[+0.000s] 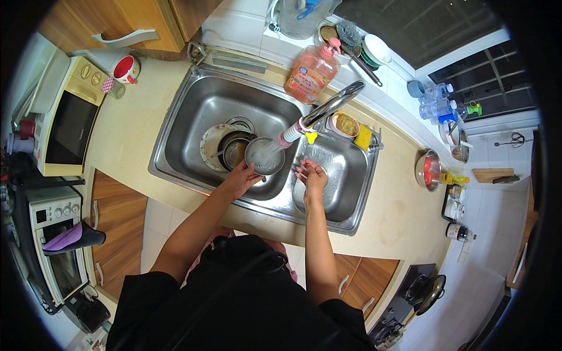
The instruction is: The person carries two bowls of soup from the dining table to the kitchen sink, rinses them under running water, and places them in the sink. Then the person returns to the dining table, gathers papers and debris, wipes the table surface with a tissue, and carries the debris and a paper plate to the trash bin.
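My left hand [241, 180] grips the rim of a small metal bowl [259, 169], tilted slightly under the faucet [336, 104]. Water runs from its ribbed spout extension [291, 133] into the bowl. Below, in the larger sink basin [193, 105], a floral-rimmed plate [208, 154] carries stacked dark and metal bowls [235, 151]. A utensil handle [217, 154] pokes out of the stack. Over the smaller basin [340, 197], my right hand [314, 180] hovers with loosely curled fingers, slightly apart. Nothing shows in it, though the palm side is partly hidden.
Behind the faucet stands a pink pump bottle [309, 74]. A soap container [344, 124] and a yellow sponge [363, 137] sit at the small basin's back edge. On the right counter, a metal bowl [434, 179] holds red items. A microwave [70, 118] occupies the left counter.
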A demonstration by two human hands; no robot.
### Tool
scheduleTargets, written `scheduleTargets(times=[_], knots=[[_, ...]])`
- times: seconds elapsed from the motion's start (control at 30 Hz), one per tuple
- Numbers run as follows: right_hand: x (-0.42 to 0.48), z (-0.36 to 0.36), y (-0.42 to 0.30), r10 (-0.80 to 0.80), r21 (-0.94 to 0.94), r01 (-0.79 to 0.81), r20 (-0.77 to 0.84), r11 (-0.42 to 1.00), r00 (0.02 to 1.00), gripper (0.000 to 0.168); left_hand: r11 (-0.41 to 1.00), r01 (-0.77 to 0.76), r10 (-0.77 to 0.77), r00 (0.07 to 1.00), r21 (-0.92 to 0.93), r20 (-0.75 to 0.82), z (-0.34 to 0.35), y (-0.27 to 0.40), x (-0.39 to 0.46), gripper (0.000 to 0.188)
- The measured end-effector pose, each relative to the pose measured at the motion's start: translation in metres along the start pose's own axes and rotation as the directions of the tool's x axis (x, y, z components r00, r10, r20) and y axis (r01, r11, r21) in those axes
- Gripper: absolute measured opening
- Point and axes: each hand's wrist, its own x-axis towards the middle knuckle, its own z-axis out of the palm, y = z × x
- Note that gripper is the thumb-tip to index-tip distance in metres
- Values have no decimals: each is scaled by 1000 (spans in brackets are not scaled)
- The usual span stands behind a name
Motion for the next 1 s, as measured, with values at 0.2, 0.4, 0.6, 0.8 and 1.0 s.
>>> scheduleTargets(times=[0.2,0.4,0.6,0.8,1.0], knots=[[2,-3,4,5,0,-5,-8,1000,1000,16,1000,3,-3,1000,-2,-1,1,0,-1,37],[2,-3,3,18,-12,-18,2,1000,1000,16,1000,-9,9,1000,-24,24,2,2,-3,37],[0,-4,4,25,-20,-25,14,999,1000,16,1000,-7,7,1000,-12,17,-1,2,-2,37],[-1,-3,4,23,-21,-23,18,1000,1000,16,1000,0,0,1000,-12,2,-4,1,-1,37],[-6,4,-1,6,-2,-6,44,1000,999,18,1000,-1,1,1000,-24,-6,-8,-1,0,38]])
